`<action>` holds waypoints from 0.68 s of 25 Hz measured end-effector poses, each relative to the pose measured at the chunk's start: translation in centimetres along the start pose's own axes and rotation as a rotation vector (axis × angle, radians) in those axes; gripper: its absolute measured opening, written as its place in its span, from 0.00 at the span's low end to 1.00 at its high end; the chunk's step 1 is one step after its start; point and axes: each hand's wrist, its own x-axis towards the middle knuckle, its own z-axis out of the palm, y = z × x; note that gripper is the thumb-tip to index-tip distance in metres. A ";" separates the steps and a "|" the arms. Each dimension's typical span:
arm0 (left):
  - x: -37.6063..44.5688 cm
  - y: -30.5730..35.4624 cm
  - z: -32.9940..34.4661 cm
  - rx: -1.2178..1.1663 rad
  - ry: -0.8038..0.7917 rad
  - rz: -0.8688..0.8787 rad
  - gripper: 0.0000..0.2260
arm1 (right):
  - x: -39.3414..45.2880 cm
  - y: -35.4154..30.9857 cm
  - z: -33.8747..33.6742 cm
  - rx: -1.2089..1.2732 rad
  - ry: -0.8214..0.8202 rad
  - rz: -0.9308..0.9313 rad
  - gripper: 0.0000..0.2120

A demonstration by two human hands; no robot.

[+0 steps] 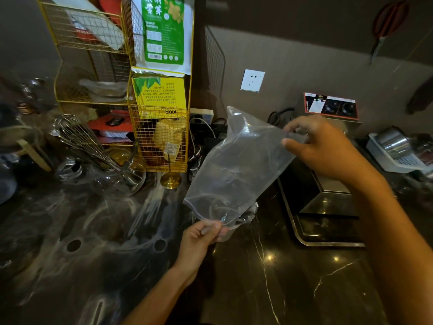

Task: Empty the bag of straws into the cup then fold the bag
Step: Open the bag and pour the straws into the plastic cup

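I have the clear, limp plastic bag (236,165) slung diagonally above the dark marbled desk (293,277). Right grip (328,148) pinches its upper far end; left grip (201,240) pinches the lower near mouth, sitting over a clear cup (230,233), mostly hidden. Bag looks empty, wrinkled, ready for folding.

- The table (293,277) is dark polished stone with pale veins, glossy under the lights.
- Far left stands a yellow wire rack (161,137) stuffed with packets.
- Just left of the rack, a glass bowl (112,179) holds a metal whisk (82,139).
- A small brass stand (170,179) sits at the rack's foot.
- On the right, a steel appliance (328,179) rests on the table.
- At the far right, a white basket (396,158).
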 end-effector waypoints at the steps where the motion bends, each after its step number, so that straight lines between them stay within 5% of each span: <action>1: 0.0 -0.1 -0.1 -0.003 0.001 -0.010 0.09 | 0.0 0.2 0.0 0.028 -0.014 0.003 0.07; 17: 0.9 4.9 0.9 0.058 -0.060 0.149 0.08 | -2.2 0.1 -3.1 0.326 0.509 -0.120 0.09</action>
